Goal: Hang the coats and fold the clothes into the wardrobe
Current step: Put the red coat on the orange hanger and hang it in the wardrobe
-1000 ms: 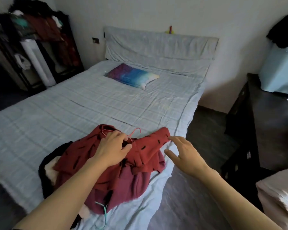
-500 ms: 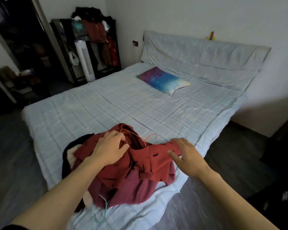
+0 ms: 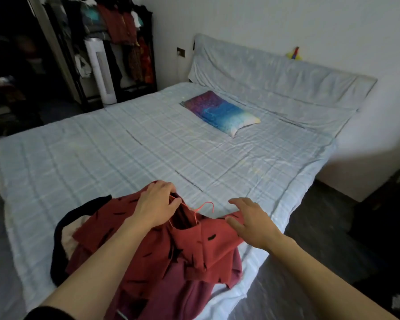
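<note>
- Head view looks down on a red garment (image 3: 153, 248) with black flecks, heaped at the near corner of the bed (image 3: 148, 144), on top of a darker maroon piece (image 3: 183, 289) and beside a black-and-cream item (image 3: 65, 236).
- A thin pink hanger (image 3: 203, 205) sits in the garment's neck opening, its hook lying on the sheet.
- Left hand (image 3: 157, 204) has its fingers curled on the collar, pinching the cloth by the hanger wire; whether it also has the wire I cannot tell.
- Right hand (image 3: 249, 220) is spread with fingers relaxed, hovering over or lightly touching the garment's right shoulder, holding nothing.
- Handling, as I judge it: the cloth is soft, light and floppy, so it will sag and slide off the slim wire unless both shoulders are seated. The best hold is at the hook or collar, with the other hand smoothing a shoulder.
- Room: the pile lies close to the bed's near edge and could slip to the floor. The wide sheet beyond offers open space. A pillow (image 3: 219, 112) lies well apart, and the wardrobe (image 3: 116, 49) stands far left past the bed.
</note>
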`<state>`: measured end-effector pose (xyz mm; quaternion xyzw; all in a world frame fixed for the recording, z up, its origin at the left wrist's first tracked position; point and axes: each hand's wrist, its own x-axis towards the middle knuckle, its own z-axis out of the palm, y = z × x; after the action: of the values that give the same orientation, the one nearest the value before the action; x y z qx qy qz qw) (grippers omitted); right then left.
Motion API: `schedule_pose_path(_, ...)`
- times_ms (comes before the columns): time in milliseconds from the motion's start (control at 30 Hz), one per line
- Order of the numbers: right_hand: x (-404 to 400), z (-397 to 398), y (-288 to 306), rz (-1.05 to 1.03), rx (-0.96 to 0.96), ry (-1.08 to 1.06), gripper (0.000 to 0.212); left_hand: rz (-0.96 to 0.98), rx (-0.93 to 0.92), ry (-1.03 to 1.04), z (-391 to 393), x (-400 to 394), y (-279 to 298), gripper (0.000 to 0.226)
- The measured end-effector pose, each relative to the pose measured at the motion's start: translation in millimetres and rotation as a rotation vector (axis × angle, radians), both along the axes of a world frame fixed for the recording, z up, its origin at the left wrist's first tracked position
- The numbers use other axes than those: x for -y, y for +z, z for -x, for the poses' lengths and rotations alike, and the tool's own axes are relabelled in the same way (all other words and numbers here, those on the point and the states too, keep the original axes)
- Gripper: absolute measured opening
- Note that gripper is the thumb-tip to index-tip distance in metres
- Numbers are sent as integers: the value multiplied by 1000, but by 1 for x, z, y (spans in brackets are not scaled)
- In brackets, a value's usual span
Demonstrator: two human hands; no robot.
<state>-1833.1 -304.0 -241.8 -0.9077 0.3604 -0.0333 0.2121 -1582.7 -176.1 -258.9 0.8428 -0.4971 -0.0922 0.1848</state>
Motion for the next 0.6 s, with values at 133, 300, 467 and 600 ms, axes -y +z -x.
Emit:
schedule_pose_path(133,17,-38,-16,-22,-19,-1,55,-40,-10,16,-33,10,-15,34)
schedule_pose_path(300,27,-75,-45,-98,-47,13,58,-89,-34,18,-63,12,-37,32)
schedule_pose_path(467,44,-93,-79,-143,-74,8,54,-161,-59,32,-80,21,-56,32)
schedule_pose_path(600,57,-103,-109,-210,-97,-37,65,-234,-50,14,-92,32,-78,33)
